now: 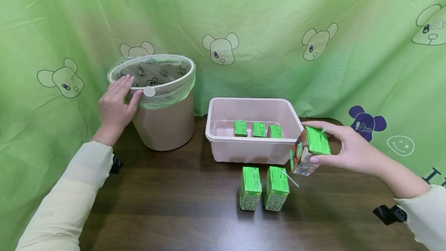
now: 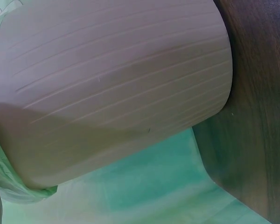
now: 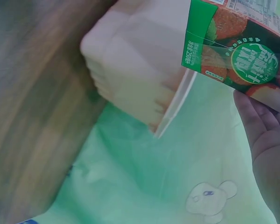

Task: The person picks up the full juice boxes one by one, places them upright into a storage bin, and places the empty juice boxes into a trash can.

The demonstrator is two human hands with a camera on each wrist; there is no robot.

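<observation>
My left hand [image 1: 116, 105] rests on the front left rim of a beige trash bin [image 1: 167, 125], its fingers lying fairly straight over the edge. In the left wrist view the ribbed wall of the bin [image 2: 116, 84] fills most of the picture. My right hand [image 1: 352, 148] grips a juice box [image 1: 318, 140] between thumb and fingers, raised at the right end of a pink plastic basin [image 1: 251, 150]. Apples are printed on the side of this juice box [image 3: 238, 51] in the right wrist view, and a bit of straw shows on its green top.
Two juice boxes [image 1: 250, 189] stand on the dark wooden table [image 1: 167, 204] before the basin, the right one [image 1: 276, 189] with a straw sticking out. Three green-topped boxes [image 1: 259, 129] sit inside the basin. A clear bag [image 1: 156, 73] lines the bin. Behind hangs a green curtain [image 1: 265, 18].
</observation>
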